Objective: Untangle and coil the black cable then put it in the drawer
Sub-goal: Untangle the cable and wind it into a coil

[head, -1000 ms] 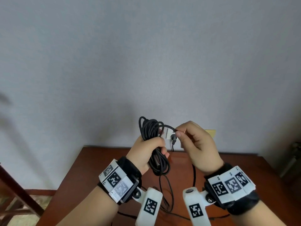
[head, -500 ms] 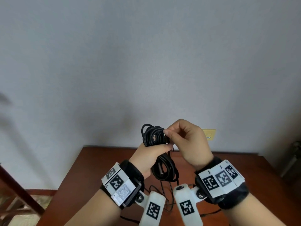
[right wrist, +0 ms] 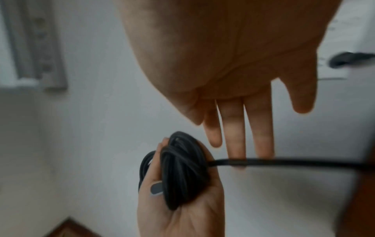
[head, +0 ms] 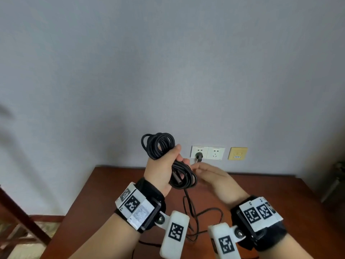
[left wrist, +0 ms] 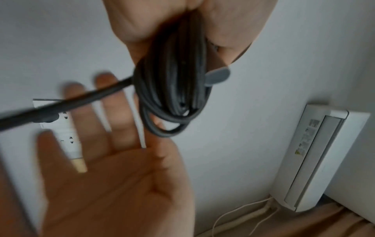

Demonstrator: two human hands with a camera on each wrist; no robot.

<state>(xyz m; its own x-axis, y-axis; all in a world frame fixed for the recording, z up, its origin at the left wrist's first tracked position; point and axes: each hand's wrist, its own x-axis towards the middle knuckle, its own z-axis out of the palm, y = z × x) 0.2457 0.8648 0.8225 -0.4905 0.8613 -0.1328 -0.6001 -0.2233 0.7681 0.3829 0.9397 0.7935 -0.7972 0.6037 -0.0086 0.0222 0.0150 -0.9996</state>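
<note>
My left hand (head: 164, 165) grips a coil of black cable (head: 160, 144) upright above the brown table (head: 112, 184); loops stick out above and below the fist. The same coil (left wrist: 172, 89) fills the left wrist view, with a grey cylindrical end piece (left wrist: 218, 75) beside it. A loose strand (head: 188, 200) hangs from the coil to slack loops on the table. My right hand (head: 207, 173) is just right of the coil, fingers straight, holding nothing. In the right wrist view the strand (right wrist: 284, 162) crosses in front of its fingertips (right wrist: 237, 144). No drawer is in view.
Double white wall sockets (head: 207, 152) sit behind the hands with a black plug (head: 199, 157) in the left one. A yellow wall plate (head: 237, 153) is to their right. A dark wooden chair frame (head: 20, 217) stands at lower left. A white appliance (left wrist: 316, 154) shows in the left wrist view.
My right hand let go of the cable strand it pinched at the coil's top and dropped down to the right with fingers spread. The left hand kept its grip on the coil.
</note>
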